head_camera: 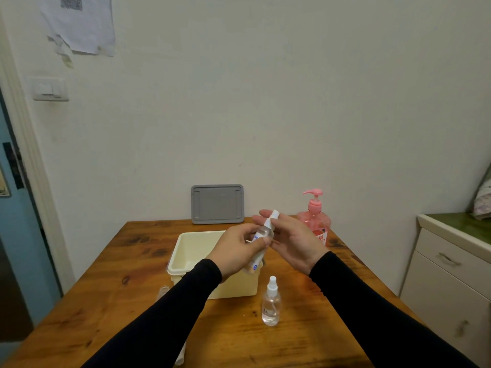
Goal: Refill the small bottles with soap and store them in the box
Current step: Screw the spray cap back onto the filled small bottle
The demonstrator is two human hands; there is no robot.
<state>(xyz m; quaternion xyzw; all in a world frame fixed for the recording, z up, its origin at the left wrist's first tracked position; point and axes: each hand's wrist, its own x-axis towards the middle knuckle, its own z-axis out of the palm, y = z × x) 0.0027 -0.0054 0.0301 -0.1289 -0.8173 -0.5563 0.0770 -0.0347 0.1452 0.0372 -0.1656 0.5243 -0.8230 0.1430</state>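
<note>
My left hand [239, 248] grips a small clear bottle [261, 243] with a white label, tilted above the right edge of the cream box [186, 251]. My right hand [289, 240] pinches the bottle's white spray top [272, 217] with fingers and thumb. A second small clear spray bottle [271, 301] stands upright on the table in front of the box. The pink pump soap bottle [314, 219] stands behind my right hand at the table's back right.
The box's grey lid [217, 204] leans against the wall behind the box. A small clear object [162, 290] shows left of my left forearm. A white cabinet [451, 274] stands right of the wooden table [119, 288].
</note>
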